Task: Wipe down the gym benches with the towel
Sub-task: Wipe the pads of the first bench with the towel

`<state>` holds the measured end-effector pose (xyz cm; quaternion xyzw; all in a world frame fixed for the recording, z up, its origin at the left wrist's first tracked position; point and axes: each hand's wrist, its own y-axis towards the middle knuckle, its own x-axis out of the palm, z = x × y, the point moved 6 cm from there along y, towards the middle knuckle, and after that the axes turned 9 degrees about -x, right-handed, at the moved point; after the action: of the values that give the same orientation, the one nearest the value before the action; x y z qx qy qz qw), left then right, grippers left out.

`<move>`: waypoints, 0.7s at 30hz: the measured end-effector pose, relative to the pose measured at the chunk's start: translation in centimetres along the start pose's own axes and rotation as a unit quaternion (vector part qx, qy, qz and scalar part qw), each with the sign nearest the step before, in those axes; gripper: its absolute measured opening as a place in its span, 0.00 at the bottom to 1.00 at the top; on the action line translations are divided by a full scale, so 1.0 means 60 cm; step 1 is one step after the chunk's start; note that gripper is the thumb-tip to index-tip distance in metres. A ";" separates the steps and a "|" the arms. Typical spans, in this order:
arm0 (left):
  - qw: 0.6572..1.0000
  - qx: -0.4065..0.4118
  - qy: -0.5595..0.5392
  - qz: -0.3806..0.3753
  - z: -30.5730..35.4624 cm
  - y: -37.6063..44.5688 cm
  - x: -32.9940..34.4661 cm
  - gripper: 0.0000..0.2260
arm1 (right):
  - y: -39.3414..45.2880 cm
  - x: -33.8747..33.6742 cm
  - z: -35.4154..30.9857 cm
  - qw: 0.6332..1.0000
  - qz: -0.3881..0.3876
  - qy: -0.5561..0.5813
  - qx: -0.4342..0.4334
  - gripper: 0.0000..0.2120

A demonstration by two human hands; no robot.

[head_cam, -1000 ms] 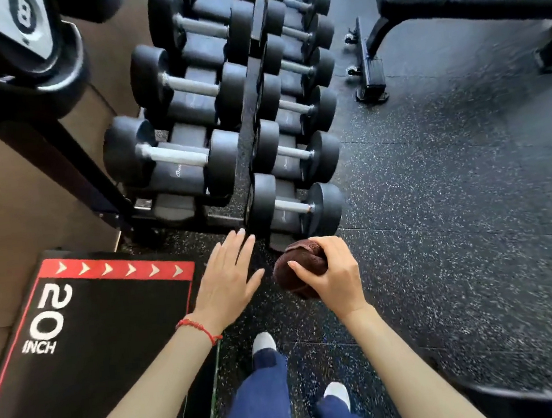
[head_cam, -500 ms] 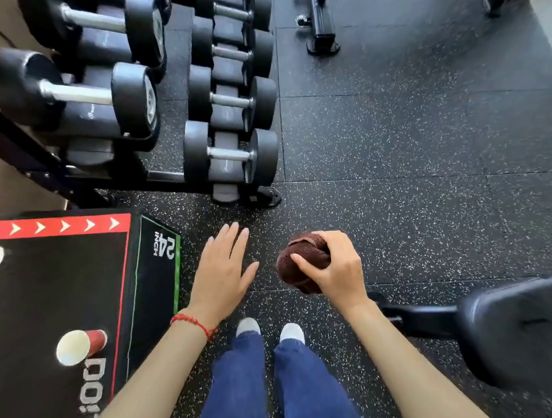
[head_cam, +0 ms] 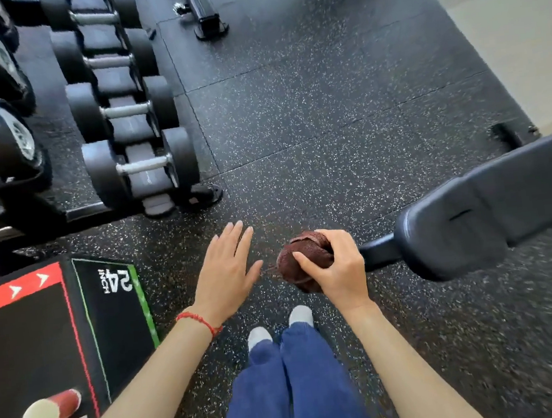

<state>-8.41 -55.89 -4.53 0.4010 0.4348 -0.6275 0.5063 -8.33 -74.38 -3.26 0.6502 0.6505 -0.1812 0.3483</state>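
Right hand (head_cam: 337, 270): at centre frame, fingers and thumb curled round a balled-up towel (head_cam: 302, 260), thumb laid across its top; the grip looks firm and complete.
Towel: dark brown, bunched into a tight wad, held in the air over the floor just left of the bench end; not yet touching any bench.
Towel handling: judged light, soft and floppy, not slippery or fragile. Balled like this it offers only a small face, so it will likely want shaking out or flattening under the palm before wiping. Best taken with the palm over a loose fold, fingers spread, so pressure spreads across the pad.
Left hand (head_cam: 225, 275): just left of the towel and apart from it, fingers straight and slightly spread, holding nothing; a red cord bracelet (head_cam: 199, 320) sits on the wrist.
Bench (head_cam: 492, 206): dark padded bench at right of frame, its rounded end near the right hand. The vinyl looks smooth and firm, so the cloth should slide easily; edges and seams would need more pressing.
Second bench frame (head_cam: 203, 12): only a black foot shows at top centre, well apart.
Dumbbell rack (head_cam: 122, 122): upper left.
Plyo box (head_cam: 36, 336): lower left, with a red cup (head_cam: 51, 414) lying on it.
Floor (head_cam: 326, 118): speckled black rubber tiles.
Stage: judged approach only, wiping not begun.
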 end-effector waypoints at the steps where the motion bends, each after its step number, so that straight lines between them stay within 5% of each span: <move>1: 1.000 0.013 0.001 -0.005 0.015 0.003 0.004 0.27 | -0.007 -0.011 0.008 1.000 0.008 -0.002 0.011 0.19; 13: 0.993 0.112 0.021 -0.028 0.204 0.041 0.053 0.26 | -0.057 -0.159 0.134 0.990 0.110 -0.009 0.084 0.21; 21: 0.994 0.096 0.023 -0.037 0.375 0.061 0.117 0.26 | -0.073 -0.277 0.279 0.990 0.112 -0.005 0.089 0.21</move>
<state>-7.38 -79.71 -4.92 0.4454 0.3990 -0.6754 0.4316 -10.44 -98.25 -4.32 0.7462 0.5531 -0.2019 0.3106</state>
